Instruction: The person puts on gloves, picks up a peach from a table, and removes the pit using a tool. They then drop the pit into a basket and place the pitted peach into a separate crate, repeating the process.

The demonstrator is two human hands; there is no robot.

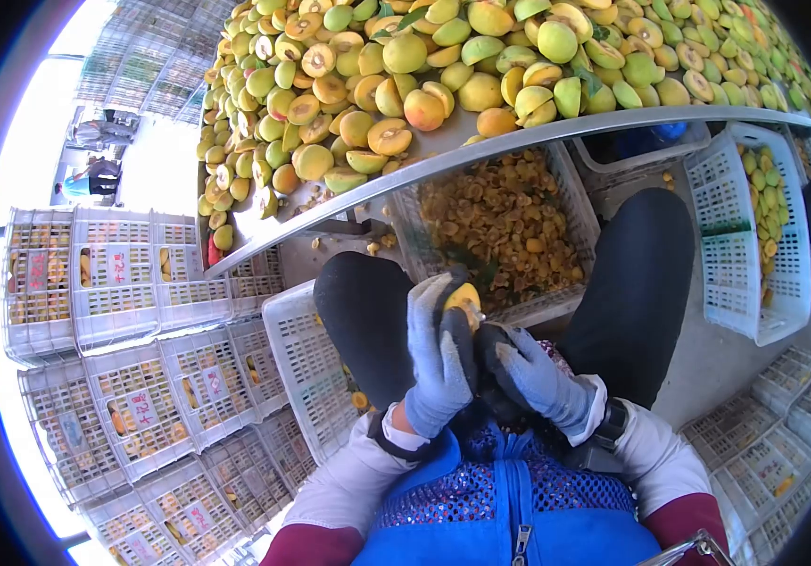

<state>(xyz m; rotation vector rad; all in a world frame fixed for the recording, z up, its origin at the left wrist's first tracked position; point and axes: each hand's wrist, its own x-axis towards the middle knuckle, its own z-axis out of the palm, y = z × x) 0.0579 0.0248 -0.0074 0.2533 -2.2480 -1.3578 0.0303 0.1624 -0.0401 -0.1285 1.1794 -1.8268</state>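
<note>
Both hands wear grey-blue gloves with dark palms and meet above my lap. My left hand [438, 351] is closed around a yellow-orange fruit piece [464, 300], whose cut side shows at the fingertips. Right beside it, my right hand [539, 379] has its fingers curled in at the fruit's lower edge; whatever they grip is too small and dark to make out. Under and beyond the hands, between my knees, a crate [571, 203] holds many small brownish-orange fruit scraps [490, 222].
A metal-edged table [443, 151] heaped with green and yellow halved fruit [405, 54] spans the front. Stacked crates [123, 292] stand left, a white crate [306, 368] by my left leg, and a crate of fruit [721, 226] at right. Distant people [94, 179] show at upper left.
</note>
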